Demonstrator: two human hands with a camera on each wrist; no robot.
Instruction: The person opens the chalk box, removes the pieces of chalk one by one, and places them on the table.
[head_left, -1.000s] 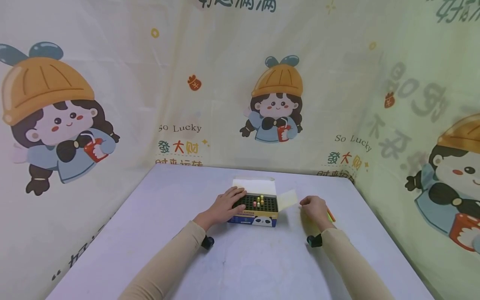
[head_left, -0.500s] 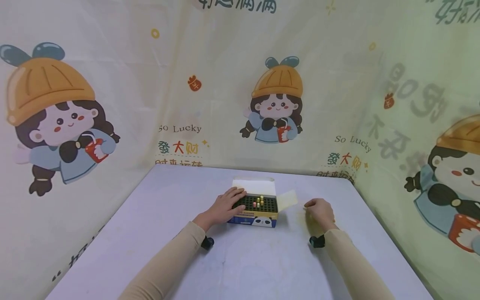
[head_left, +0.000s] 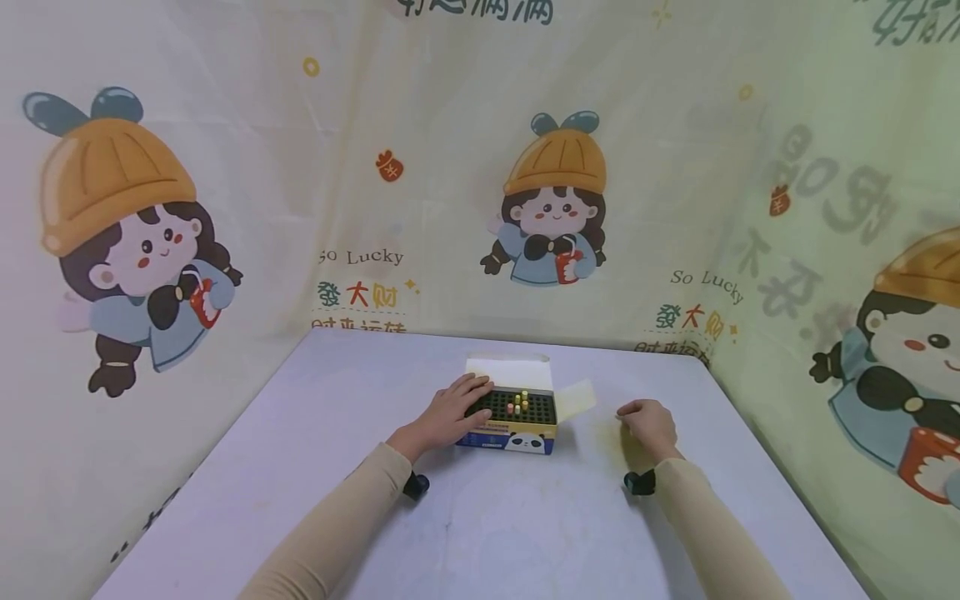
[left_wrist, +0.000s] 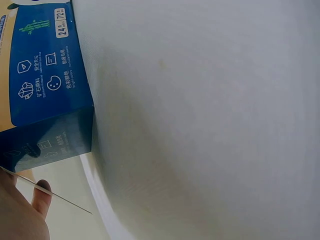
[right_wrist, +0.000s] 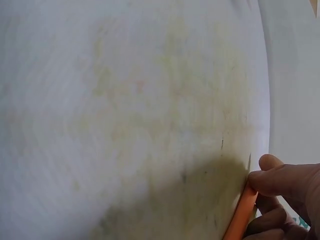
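Note:
A blue and yellow chalk box (head_left: 510, 440) with a panda print stands on the table, its lid up and its black holed tray (head_left: 538, 410) showing. Several yellow, pink and pale chalk ends (head_left: 517, 403) stick up from the holes. My left hand (head_left: 447, 410) rests over the box's left end, fingers spread; its thumb shows beside a thin card edge in the left wrist view. To the right of the box, my right hand (head_left: 651, 425) is low at the table with thumb and index together. In the right wrist view they pinch an orange chalk stick (right_wrist: 242, 215) near its end.
The white box lid (head_left: 510, 371) stands up at the back, and a pale side flap (head_left: 575, 401) juts right. Faint yellow smudges mark the tabletop (right_wrist: 150, 100). Cartoon-printed cloth (head_left: 450, 208) surrounds the table's back and sides.
My right hand has shifted a little right, away from the box. The orange and green sticks seen beside it earlier are now hidden behind it in the head view. My left hand stays put.

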